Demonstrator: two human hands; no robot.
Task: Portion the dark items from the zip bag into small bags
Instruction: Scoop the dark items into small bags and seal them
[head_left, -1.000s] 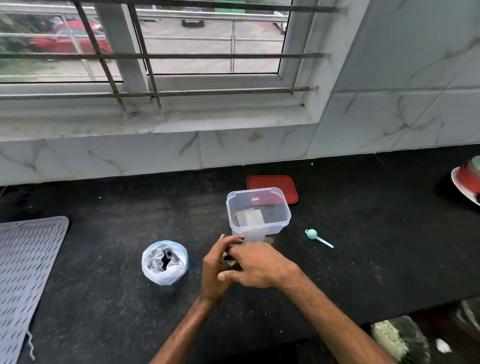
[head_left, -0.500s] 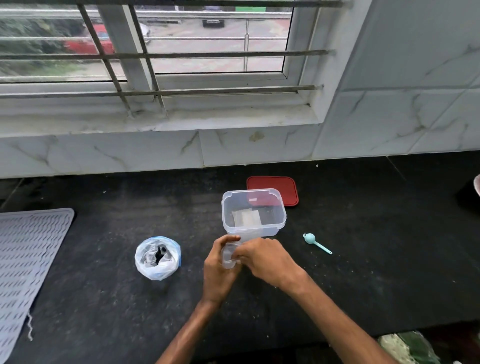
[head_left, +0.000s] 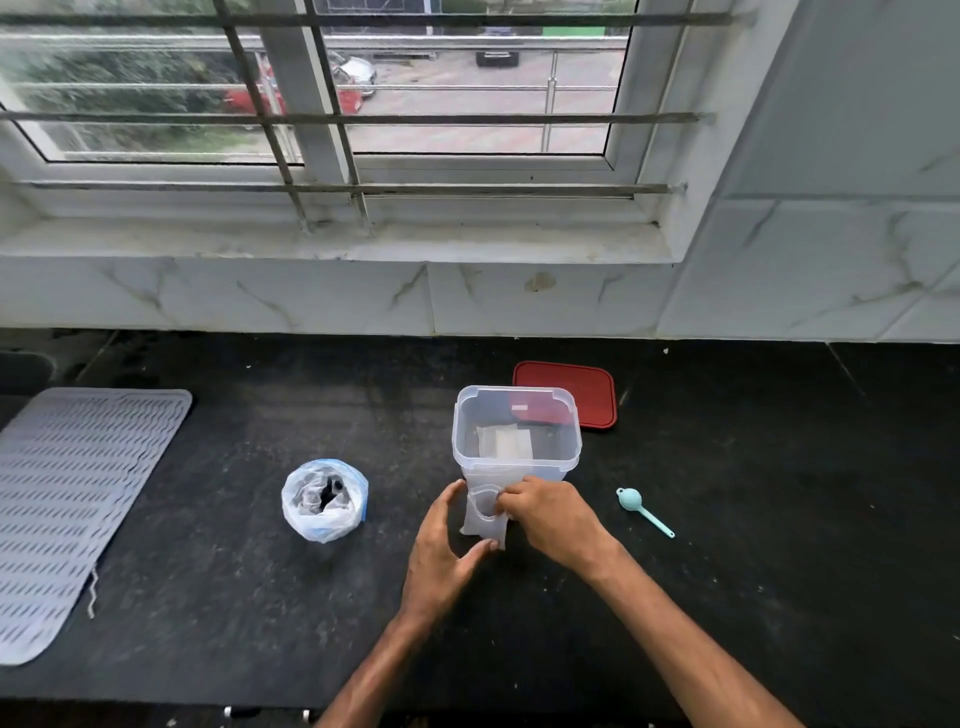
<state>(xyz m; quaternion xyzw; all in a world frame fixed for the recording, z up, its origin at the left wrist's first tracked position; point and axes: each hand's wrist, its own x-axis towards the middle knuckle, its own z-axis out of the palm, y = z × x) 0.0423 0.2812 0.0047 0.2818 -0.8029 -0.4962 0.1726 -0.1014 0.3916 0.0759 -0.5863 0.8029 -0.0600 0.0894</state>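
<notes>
My right hand (head_left: 550, 519) pinches the upright small bag (head_left: 482, 519); my left hand (head_left: 444, 545), spread, touches it. The zip bag (head_left: 324, 501) lies leftward, nearer that hand.

No text I can read anywhere, pale patch on the lid (head_left: 592, 395) too small for me to make out, nothing legible on the tub (head_left: 519, 464).

A home kitchen: a black stone counter (head_left: 727, 493), marble wall tiles (head_left: 311, 296), a grey drying mat (head_left: 67, 509), a barred window (head_left: 415, 104).
</notes>
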